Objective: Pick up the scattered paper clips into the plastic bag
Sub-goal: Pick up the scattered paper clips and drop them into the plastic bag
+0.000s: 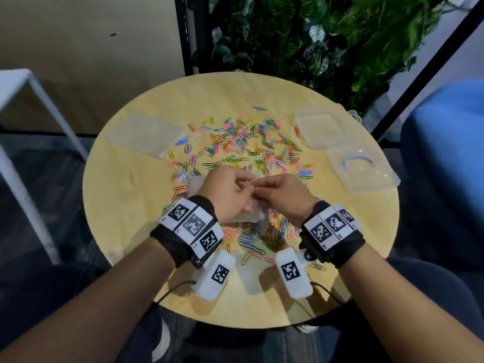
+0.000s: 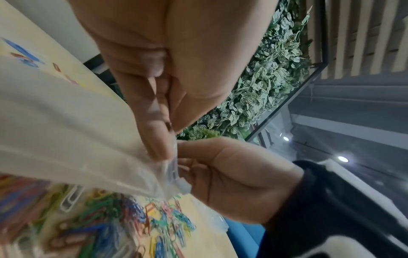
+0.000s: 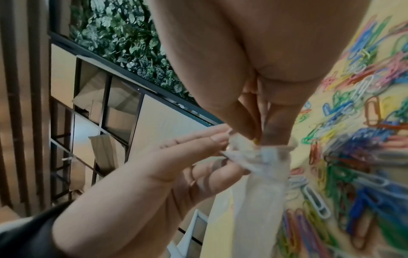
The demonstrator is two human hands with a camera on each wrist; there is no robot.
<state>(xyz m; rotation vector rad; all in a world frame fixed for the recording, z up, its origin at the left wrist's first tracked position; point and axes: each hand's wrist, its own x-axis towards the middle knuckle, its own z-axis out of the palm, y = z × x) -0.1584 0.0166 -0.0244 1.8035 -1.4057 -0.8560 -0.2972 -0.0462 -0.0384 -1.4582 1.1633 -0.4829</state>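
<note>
Head view: we note a round wooden table (image 1: pixel 131 205) strewn with coloured paper clips (image 1: pixel 243 145), the main scatter lying at its centre and far half, a second cluster lying near the front edge between the wrists. The left hand (image 1: pixel 225 195) and right hand (image 1: pixel 282 195) meet above the table, fingertips touching, both pinching the top of a clear plastic bag (image 1: pixel 251 216) that hangs below them. A flat clear lid (image 1: pixel 146 134) lies to the left; two clear containers (image 1: pixel 319 129) sit to the right, the nearer one (image 1: pixel 364 169) just beside the table edge.

Left wrist view: the left hand's thumb and forefinger are pressed together on the bag's rim (image 2: pixel 174 167) — the right hand (image 2: pixel 232 183) pinches the same rim from the opposite side. The bag's film (image 2: pixel 66 139) drapes over the clips (image 2: pixel 132 218) on the table.

Right wrist view: the right hand's fingertips (image 3: pixel 247 129) are pinched on the crumpled bag mouth (image 3: pixel 260 157); the left hand (image 3: pixel 176 165) holds it from the other side with fingers curled. We cannot tell whether any clips lie inside the bag.
</note>
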